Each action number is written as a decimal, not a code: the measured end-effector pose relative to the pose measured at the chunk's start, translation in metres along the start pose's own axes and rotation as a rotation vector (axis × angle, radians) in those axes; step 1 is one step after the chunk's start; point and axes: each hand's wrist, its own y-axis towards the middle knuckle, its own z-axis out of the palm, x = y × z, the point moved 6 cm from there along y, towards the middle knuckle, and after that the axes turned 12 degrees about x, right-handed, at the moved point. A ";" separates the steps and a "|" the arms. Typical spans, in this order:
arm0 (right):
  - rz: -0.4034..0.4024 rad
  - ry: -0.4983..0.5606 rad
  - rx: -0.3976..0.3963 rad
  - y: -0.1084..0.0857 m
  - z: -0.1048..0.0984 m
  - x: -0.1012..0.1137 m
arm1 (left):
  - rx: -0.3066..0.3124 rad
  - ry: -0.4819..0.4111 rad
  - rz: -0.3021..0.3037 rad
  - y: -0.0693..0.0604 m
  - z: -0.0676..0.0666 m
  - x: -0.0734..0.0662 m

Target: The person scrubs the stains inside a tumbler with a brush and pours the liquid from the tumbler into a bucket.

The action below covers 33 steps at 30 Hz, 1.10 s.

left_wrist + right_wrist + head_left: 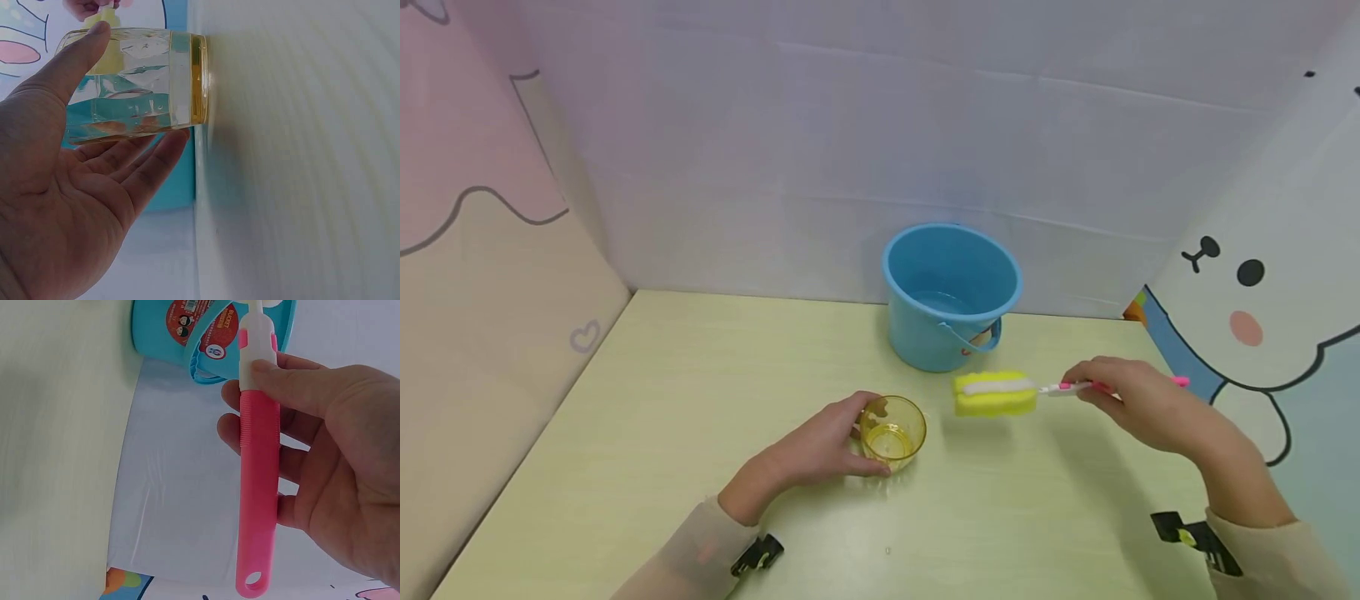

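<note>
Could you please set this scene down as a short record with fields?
Left grip: thumb and fingers around the glass
Glass: see-through yellow, upright
Right grip: holds the brush by its pink and white handle
Sponge head: yellow and white, raised above the table, apart from the glass
Bucket: blue, upright, farther back than glass and brush
</note>
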 end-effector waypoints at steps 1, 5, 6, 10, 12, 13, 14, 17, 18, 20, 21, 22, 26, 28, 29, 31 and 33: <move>0.002 0.009 0.004 0.000 0.002 -0.003 | 0.000 0.001 0.000 0.000 0.000 0.000; 0.015 0.050 0.025 0.000 0.011 -0.012 | 0.001 0.012 -0.001 0.000 0.000 0.001; 0.020 0.060 0.032 0.000 0.013 -0.015 | 0.001 0.015 -0.002 0.000 0.000 0.001; 0.040 0.104 0.054 0.001 0.021 -0.023 | -0.002 0.014 -0.003 0.000 0.000 0.001; 0.046 0.124 0.065 0.003 0.025 -0.026 | -0.006 0.011 -0.003 0.000 0.000 0.000; 0.050 0.135 0.070 0.004 0.026 -0.028 | -0.008 0.009 -0.004 -0.001 0.000 0.000; 0.056 0.145 0.077 0.004 0.029 -0.030 | -0.008 0.007 -0.003 -0.001 0.000 0.000; 0.076 0.178 0.100 0.007 0.035 -0.035 | -0.008 0.004 -0.003 -0.001 0.000 0.000; 0.080 0.188 0.105 0.008 0.038 -0.036 | -0.008 0.003 -0.003 -0.001 0.000 0.000; 0.078 0.201 0.111 0.009 0.042 -0.039 | -0.008 0.001 -0.003 -0.001 0.000 0.000; 0.073 0.204 0.110 0.010 0.043 -0.040 | -0.008 0.000 -0.004 -0.001 0.000 0.000; 0.063 0.206 0.108 0.011 0.045 -0.041 | -0.009 0.002 -0.005 -0.001 0.000 0.000; 0.028 0.204 0.092 0.012 0.053 -0.046 | -0.009 0.008 -0.005 -0.001 0.000 0.000; 0.026 0.211 0.096 0.014 0.057 -0.048 | -0.008 0.008 -0.005 -0.001 0.000 0.000; 0.030 0.216 0.101 0.015 0.059 -0.050 | -0.007 0.008 -0.004 -0.001 0.000 0.000; 0.042 0.230 0.116 0.017 0.064 -0.053 | -0.006 0.005 -0.002 -0.001 0.000 0.000; 0.056 0.246 0.130 0.019 0.068 -0.057 | -0.004 0.004 -0.001 -0.001 0.000 0.000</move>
